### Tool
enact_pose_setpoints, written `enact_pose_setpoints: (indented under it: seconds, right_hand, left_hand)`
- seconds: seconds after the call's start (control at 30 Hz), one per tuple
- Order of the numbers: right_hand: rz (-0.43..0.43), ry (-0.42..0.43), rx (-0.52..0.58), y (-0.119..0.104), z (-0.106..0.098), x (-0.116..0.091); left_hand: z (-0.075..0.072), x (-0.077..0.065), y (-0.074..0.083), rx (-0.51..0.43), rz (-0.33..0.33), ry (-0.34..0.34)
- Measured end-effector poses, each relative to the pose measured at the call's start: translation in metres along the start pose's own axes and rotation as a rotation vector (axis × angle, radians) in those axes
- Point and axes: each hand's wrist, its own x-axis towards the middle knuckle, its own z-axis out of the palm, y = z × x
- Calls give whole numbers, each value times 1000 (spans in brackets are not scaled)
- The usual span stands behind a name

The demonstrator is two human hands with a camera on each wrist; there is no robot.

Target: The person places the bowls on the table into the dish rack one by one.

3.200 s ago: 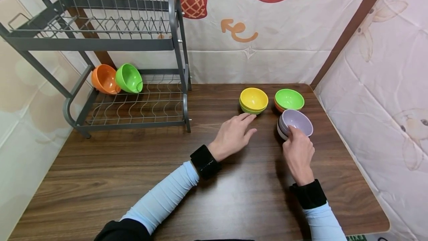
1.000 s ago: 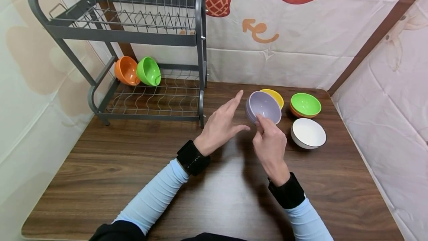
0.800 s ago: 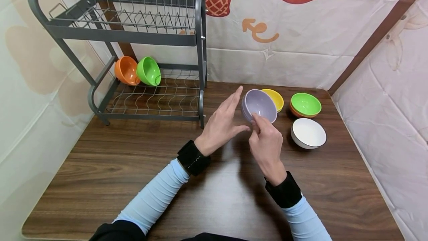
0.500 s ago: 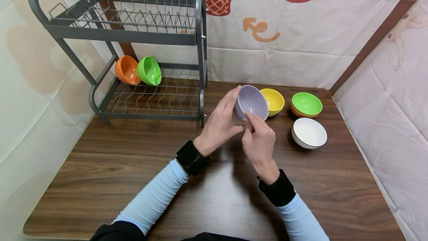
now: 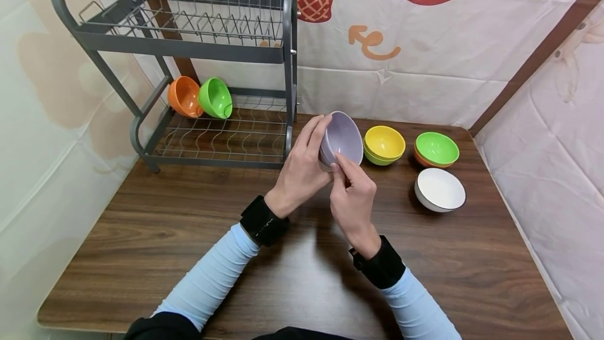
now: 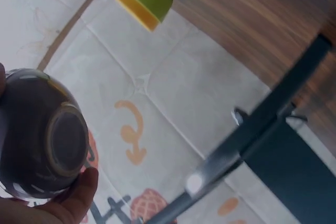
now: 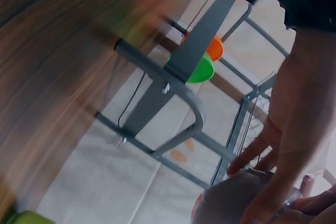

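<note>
A purple bowl is held up over the table, tilted with its inside toward the head camera. My left hand grips it from the left, fingers along its outer wall up to the rim. At the near rim, my right hand pinches the edge between thumb and fingers. The left wrist view shows the underside of the bowl with its round foot, a fingertip close beside it. In the right wrist view the bowl is partly hidden by the hands.
A two-tier dish rack stands at the left, with an orange bowl and a green bowl leaning on its lower tier. To the right are a yellow bowl on a green one, a green bowl on an orange one, and a white bowl.
My right hand has lifted the purple bowl off the white one and carried it left, past the yellow bowl. My left hand, apart from it earlier, now holds its left side.
</note>
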Motion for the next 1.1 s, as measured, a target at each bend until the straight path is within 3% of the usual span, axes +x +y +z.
enact_pose_setpoints:
  seconds: [0.2,0.4,0.57,0.8,1.1]
  right_hand:
    - [-53,-28,39,0,14,-2]
    - [-135,-82,6,6,24,-4]
    - [-102,-130,-58,12,33,-5]
    - [-9,-316,-181,21,46,-5]
    - [-38,-540,-267,31,63,-8]
  left_hand:
    - [-21,-2,-9,19,42,16]
    - [-44,-10,-20,118,52,-11]
    - [-68,-15,-33,183,42,13]
    - [-95,-15,-61,260,-17,21]
    - [-109,-10,-108,329,-72,-24]
